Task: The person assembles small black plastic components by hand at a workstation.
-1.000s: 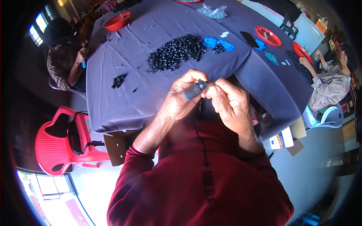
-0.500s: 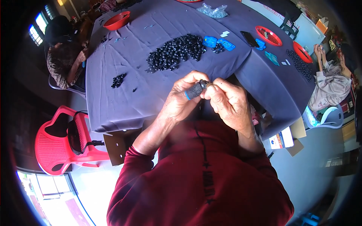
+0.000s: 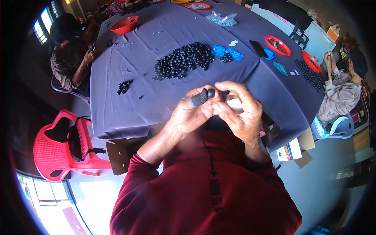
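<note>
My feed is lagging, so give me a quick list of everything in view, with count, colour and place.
table: one, purple cloth, centre
bead pile: one big, black, table middle
small bead pile: one, black, table left
blue packets: several, right of the big pile
red bowls: at least four, far left, far edge, right edge
phone: one, black, right
red chair: one, lower left
people: two seated, left and right
bead: one, black, at the fingertips
left hand: dark finger cot, pinching the bead
right hand: against the left
</note>
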A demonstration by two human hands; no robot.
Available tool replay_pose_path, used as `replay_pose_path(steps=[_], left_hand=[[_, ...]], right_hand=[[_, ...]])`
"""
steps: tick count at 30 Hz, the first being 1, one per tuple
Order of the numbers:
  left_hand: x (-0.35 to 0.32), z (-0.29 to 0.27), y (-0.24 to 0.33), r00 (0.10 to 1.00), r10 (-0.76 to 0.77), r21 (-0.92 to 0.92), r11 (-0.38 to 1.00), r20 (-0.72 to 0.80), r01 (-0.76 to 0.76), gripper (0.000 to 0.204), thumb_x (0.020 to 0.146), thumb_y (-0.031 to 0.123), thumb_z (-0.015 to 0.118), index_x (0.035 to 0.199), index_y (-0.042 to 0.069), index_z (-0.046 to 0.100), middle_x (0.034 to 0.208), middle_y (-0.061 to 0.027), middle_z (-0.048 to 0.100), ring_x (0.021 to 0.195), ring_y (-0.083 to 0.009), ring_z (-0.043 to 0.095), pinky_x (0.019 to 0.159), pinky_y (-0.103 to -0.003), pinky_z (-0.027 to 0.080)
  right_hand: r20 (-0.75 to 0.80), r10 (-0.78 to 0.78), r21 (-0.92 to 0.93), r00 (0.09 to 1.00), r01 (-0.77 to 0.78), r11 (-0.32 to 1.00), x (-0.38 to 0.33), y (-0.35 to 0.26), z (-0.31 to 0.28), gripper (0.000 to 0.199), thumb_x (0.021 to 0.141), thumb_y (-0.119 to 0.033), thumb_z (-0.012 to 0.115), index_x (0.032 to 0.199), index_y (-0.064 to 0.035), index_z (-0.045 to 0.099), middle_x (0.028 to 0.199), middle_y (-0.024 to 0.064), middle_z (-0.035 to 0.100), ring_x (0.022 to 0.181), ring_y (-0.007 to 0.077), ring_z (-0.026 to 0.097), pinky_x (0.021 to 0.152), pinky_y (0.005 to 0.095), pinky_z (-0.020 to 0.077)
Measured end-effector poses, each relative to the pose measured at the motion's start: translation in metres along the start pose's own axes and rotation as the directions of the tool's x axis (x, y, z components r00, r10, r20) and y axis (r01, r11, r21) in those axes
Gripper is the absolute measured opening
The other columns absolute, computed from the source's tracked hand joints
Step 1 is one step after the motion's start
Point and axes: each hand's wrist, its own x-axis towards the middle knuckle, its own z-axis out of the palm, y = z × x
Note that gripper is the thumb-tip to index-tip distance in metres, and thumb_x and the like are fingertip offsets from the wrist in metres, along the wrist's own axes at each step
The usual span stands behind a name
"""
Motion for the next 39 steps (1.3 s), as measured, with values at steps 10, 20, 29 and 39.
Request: replay_pose_path(steps=[10,20,29,39], left_hand=[[-0.007,-0.017,0.003,0.993,-0.089,0.019,0.996,-0.072,0.091,0.026,0.08,0.019,0.06,0.095,-0.001,0.054,0.08,-0.0054,0.058,0.07,-0.0118,0.054,0.069,-0.026,0.044],[-0.04,-0.109,0.112,0.77,0.63,0.993,0.114,-0.099,0.035,0.011,0.071,0.004,0.056,0.081,0.0,0.059,0.073,-0.0065,0.061,0.072,-0.0187,0.059,0.064,-0.029,0.048],[-0.09,-0.201,0.2,0.781,0.624,0.389,-0.727,0.03,0.566,0.021,0.069,0.021,0.064,0.073,0.003,0.053,0.07,-0.0145,0.056,0.07,-0.0325,0.054,0.064,-0.042,0.042],[-0.081,-0.186,0.181,0.869,0.492,0.299,-0.839,0.056,0.455,0.021,0.074,0.018,0.058,0.094,0.011,0.059,0.087,-0.0118,0.055,0.086,-0.0295,0.049,0.071,-0.041,0.038]], right_hand=[[0.06,-0.19,-0.401,0.98,0.198,0.894,-0.008,0.017,0.008,0.017,0.074,0.005,0.063,0.09,0.0055,0.059,0.074,0.0102,0.063,0.061,0.0117,0.062,0.055,0.0222,0.0504],[0.011,0.231,-0.134,0.973,-0.227,0.965,-0.003,0.04,0.02,0.017,0.085,-0.019,0.056,0.084,-0.0017,0.053,0.057,-0.0023,0.046,0.045,0.0014,0.039,0.04,0.0171,0.0302],[0.117,0.618,0.03,0.778,-0.625,0.78,-0.001,0.056,0.02,0.037,0.089,-0.034,0.039,0.083,-0.0006,0.055,0.052,0.0,0.043,0.04,0.0047,0.037,0.038,0.0186,0.0315],[0.11,0.549,0.043,0.829,-0.556,0.83,-0.002,0.071,0.016,0.039,0.091,-0.035,0.039,0.079,-0.0003,0.053,0.053,0.0,0.044,0.04,0.0044,0.038,0.038,0.0185,0.0327]])
